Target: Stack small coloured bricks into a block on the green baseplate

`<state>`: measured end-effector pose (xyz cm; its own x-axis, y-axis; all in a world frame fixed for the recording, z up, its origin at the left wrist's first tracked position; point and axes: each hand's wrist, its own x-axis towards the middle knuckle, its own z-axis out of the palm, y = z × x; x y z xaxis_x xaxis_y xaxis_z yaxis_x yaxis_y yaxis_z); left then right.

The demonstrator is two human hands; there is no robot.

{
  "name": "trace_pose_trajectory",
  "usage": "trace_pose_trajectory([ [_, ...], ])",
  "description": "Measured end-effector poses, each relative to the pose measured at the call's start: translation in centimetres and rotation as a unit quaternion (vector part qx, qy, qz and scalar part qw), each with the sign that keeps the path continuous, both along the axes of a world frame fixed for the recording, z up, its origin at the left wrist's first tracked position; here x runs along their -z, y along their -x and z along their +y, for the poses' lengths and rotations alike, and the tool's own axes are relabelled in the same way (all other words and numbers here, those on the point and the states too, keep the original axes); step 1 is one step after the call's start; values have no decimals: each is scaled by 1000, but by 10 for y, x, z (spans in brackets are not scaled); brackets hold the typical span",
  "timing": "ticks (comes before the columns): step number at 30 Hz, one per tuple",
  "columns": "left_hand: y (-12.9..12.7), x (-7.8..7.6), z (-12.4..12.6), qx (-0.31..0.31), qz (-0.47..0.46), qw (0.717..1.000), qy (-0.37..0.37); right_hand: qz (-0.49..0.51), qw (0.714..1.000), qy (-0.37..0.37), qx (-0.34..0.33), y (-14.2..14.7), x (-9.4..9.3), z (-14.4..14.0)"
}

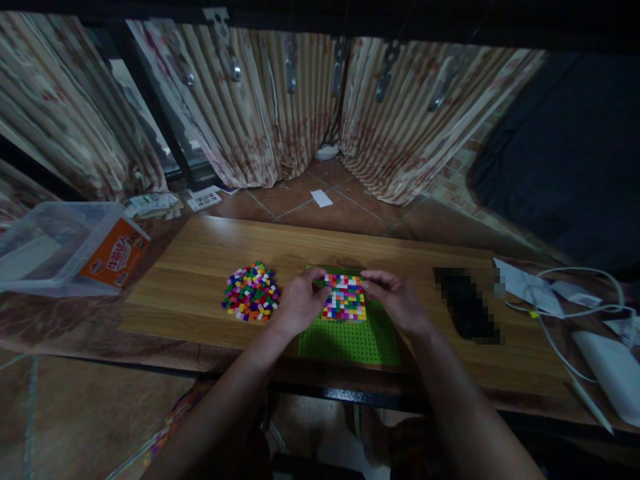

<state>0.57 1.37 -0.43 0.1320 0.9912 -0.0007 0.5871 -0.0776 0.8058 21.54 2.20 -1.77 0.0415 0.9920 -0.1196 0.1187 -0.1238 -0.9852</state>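
A block of small multicoloured toy bricks (345, 298) sits on the green studded baseplate (345, 343), over its upper middle part. My left hand (303, 301) is at the block's left side, thumb and forefinger curled at its upper left corner. At the upper right corner, my right hand (395, 299) has its thumb and fingertips closed against the block's edge. Just left of my left hand lies a loose heap of small bricks (251, 292) in many colours. The undersides of my fingers are hidden.
The wooden board (180, 287) bears these things. A clear plastic bin (60, 250) with an orange label stands at the left. To the right lie a dark, pixelated object (467, 307), white cables (555, 333) and a white box (607, 373). Curtains (280, 107) hang behind.
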Motion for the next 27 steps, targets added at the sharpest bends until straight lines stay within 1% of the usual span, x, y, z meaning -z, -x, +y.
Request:
trace_pose_trajectory([
  [3, -1, 2, 0, 1, -10, 1000, -7, 45, 999, 21, -6, 1, 3, 1],
  [6, -1, 4, 1, 3, -14, 1000, -9, 66, 997, 29, 5, 2, 4, 1],
  [12, -1, 3, 1, 7, 3, 1000, 0, 72, 997, 38, 11, 5, 0, 0],
  [16, 6, 0, 2, 12, -18, 1000, -17, 53, 997, 50, 9, 3, -3, -4],
  [19, 23, -2, 7, 4, -37, 999, -35, 17, 999, 50, 14, -3, -6, -6],
  [21, 39, -4, 12, 8, -26, 999, -39, -10, 999, 32, 31, -6, -8, -7],
  [24, 66, -7, 16, 24, 27, 999, -31, -23, 998, 15, 55, -8, -10, -7],
  [27, 89, -9, 15, 47, 93, 994, -12, -24, 998, 14, 54, -7, -11, -7],
])
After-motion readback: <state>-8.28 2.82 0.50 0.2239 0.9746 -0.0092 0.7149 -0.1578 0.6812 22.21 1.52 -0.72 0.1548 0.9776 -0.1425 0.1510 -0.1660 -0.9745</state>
